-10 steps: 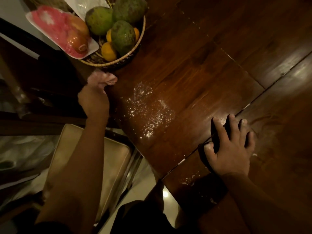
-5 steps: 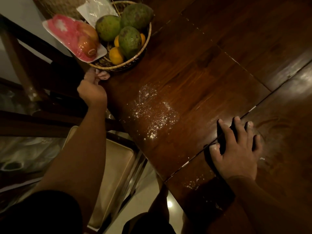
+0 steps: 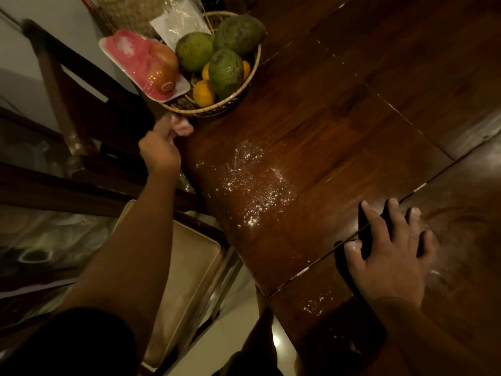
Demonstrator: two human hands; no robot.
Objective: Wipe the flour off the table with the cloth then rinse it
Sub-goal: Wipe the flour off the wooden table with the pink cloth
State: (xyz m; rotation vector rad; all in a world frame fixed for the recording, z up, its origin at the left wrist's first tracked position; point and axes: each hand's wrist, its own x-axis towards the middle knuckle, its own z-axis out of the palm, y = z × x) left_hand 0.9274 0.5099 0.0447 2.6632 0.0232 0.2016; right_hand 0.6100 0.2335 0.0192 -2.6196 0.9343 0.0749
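White flour (image 3: 253, 183) is scattered over the dark wooden table (image 3: 352, 118), with a smaller patch (image 3: 314, 303) near the front edge. My left hand (image 3: 160, 147) is closed on a small pink cloth (image 3: 182, 125) at the table's left edge, just below the basket and left of the flour. My right hand (image 3: 390, 251) lies flat on the table to the right of the flour, fingers spread and dusted white, holding nothing.
A woven basket (image 3: 244, 85) of green and orange fruit stands at the table's far left, with a pink foam tray of fruit (image 3: 143, 63) resting on it. A chair with a beige cushion (image 3: 187, 272) stands below the table's left edge.
My left hand with the pink cloth has shifted slightly up toward the basket. My right hand stays flat in the same spot on the table.
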